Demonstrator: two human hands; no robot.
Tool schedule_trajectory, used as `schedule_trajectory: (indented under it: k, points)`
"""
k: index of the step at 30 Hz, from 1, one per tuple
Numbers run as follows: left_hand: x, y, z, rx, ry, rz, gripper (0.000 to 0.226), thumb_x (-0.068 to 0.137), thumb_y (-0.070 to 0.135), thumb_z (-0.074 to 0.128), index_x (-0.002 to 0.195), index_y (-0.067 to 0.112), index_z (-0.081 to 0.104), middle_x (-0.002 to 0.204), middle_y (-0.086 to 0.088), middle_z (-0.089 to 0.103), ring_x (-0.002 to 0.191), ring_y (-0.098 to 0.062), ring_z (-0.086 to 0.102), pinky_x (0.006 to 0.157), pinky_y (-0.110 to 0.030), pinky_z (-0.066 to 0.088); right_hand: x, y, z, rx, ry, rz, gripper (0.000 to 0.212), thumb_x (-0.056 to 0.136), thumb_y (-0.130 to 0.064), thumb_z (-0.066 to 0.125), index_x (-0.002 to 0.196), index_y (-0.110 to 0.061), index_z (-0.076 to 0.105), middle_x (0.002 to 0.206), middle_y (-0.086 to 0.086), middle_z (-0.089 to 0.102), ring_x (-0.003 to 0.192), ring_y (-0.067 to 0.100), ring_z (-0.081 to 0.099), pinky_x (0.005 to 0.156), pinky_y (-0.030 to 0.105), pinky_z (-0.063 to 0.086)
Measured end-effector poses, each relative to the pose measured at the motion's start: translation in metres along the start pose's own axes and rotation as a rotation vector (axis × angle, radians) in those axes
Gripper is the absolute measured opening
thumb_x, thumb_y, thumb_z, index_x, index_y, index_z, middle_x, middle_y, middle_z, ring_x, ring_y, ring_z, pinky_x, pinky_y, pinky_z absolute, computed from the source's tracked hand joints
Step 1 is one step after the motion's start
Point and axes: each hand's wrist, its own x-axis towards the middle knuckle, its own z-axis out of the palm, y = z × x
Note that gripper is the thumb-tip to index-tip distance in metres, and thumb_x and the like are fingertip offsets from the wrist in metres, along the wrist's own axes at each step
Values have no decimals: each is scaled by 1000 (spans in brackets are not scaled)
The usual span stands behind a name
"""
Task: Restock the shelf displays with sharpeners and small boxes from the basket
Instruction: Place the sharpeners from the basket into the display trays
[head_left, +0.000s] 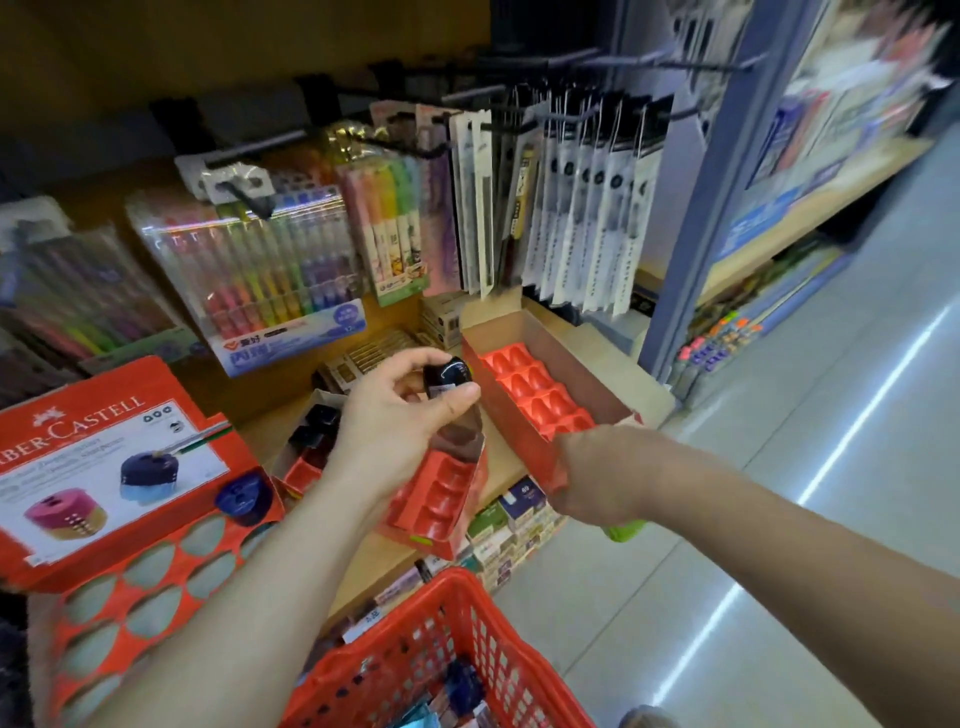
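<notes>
Left hand (395, 415) pinches a black sharpener (448, 376) between thumb and fingers; right hand (592, 478), fingers curled, grips the near end of the red display box (545, 395).

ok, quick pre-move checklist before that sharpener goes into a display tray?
1. Left hand pinches the black sharpener between thumb and fingers: ok.
2. Right hand grips the near end of the long display box: ok.
3. Free wells in its red tray: ok, every visible well is empty.
4. Sharpener lined up over one of those wells: not ok, it is held left of the box.
5. Sharpener turned to fit a well: cannot tell.
6. More stock in the basket: cannot tell, its contents are blurred.
</notes>
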Motion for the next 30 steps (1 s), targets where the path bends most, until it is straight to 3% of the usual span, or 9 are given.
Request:
schedule_trajectory:
  k: [5,9,15,19,22,30]
  points:
    - [48,0,26,160,72,153,29,70,11,83,90,22,64,91,2,70,80,-11,67,79,-35,57,-17,26,33,73,223,44,32,94,-40,41,123,-27,46,112,5,65,105,31,61,74,34,45]
    - [81,-6,50,517,34,280,28,72,21,83,91,25,63,94,6,68,78,-6,62,68,-18,50,-20,37,54,202,381,89,33,94,-45,38,125,-33,42,96,-5,68,95,25,64,73,34,52]
    - [110,-29,67,919,-17,348,33,71,31,82,101,27,71,105,0,71,102,-22,62,91,-35,49,-11,49,79,409,491,79,33,91,-45,41,123,-43,37,91,-11,67,92,21,62,73,33,53]
    - [116,-31,71,1020,-21,337,39,72,34,81,107,25,67,107,-6,69,105,-27,60,87,-32,47,-6,54,81,549,536,44,29,91,-41,46,119,-50,48,65,-16,53,80,16,56,64,29,43]
    - [117,-27,67,1075,-41,330,38,74,35,80,108,24,68,107,-7,68,105,-27,59,84,-30,44,-2,60,84,594,573,46,21,92,-41,49,112,-47,52,56,-18,45,70,14,51,60,29,38]
    - [112,-51,52,1167,-129,302,33,89,21,66,121,20,66,121,-10,60,115,-29,53,99,-36,43,5,56,92,777,655,88,10,93,-38,55,97,-47,56,72,-14,63,71,15,58,65,34,48]
